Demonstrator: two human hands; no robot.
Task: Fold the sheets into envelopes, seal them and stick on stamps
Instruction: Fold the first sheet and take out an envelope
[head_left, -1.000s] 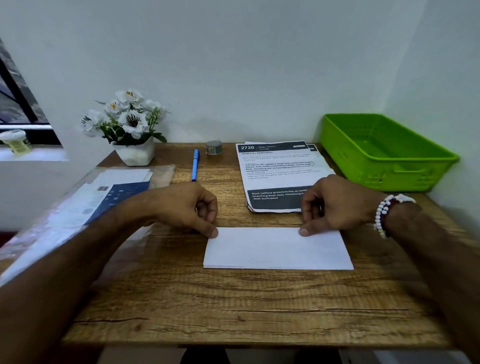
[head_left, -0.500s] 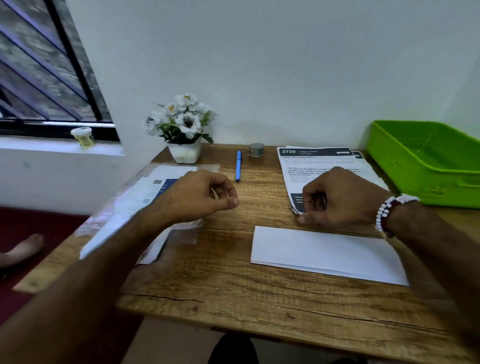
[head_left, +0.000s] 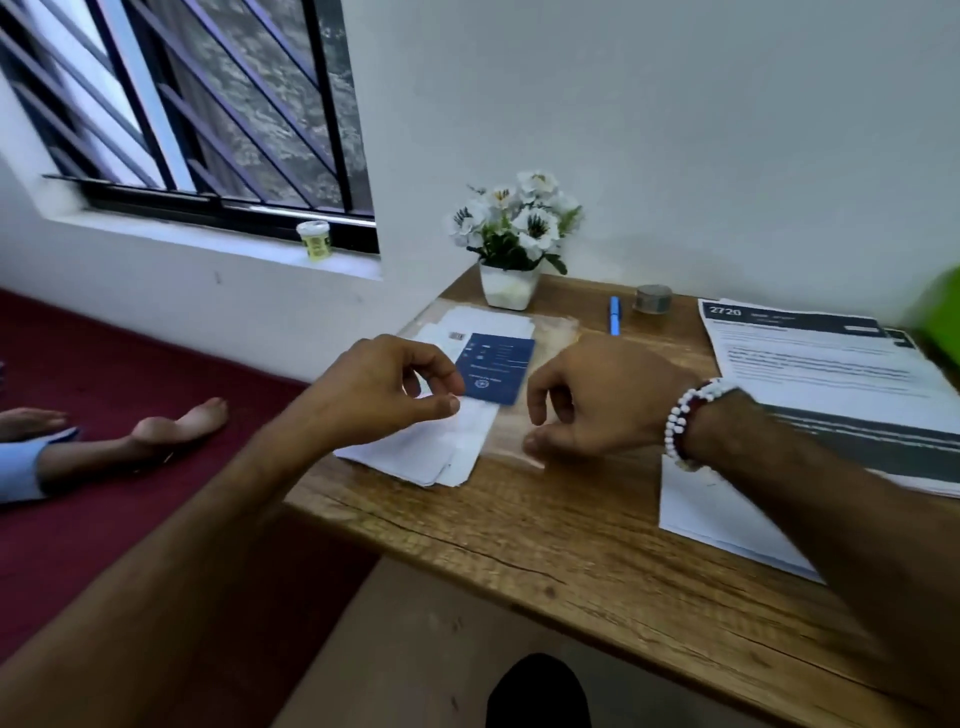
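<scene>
A clear plastic pack (head_left: 550, 332) of white envelopes (head_left: 415, 452) with a dark blue card (head_left: 496, 366) lies at the table's left end. My left hand (head_left: 384, 395) hovers over its left side, fingers loosely curled, thumb and forefinger apart, holding nothing. Just to the right, my right hand (head_left: 587, 400) has loosely curled fingers, their tips at the pack's near edge; whether they touch the plastic is unclear. The folded white sheet (head_left: 727, 519) lies at the right, partly hidden under my right forearm.
Printed sheets (head_left: 831, 374) lie at the back right beside a green basket (head_left: 943, 312). A blue pen (head_left: 614, 315), a tape roll (head_left: 653, 299) and a flower pot (head_left: 511, 288) stand along the wall. Another person's foot (head_left: 176, 423) rests on the red floor, left.
My view has swung left. Both hands left the folded sheet and moved left to the envelope pack, the right hand crossing over last.
</scene>
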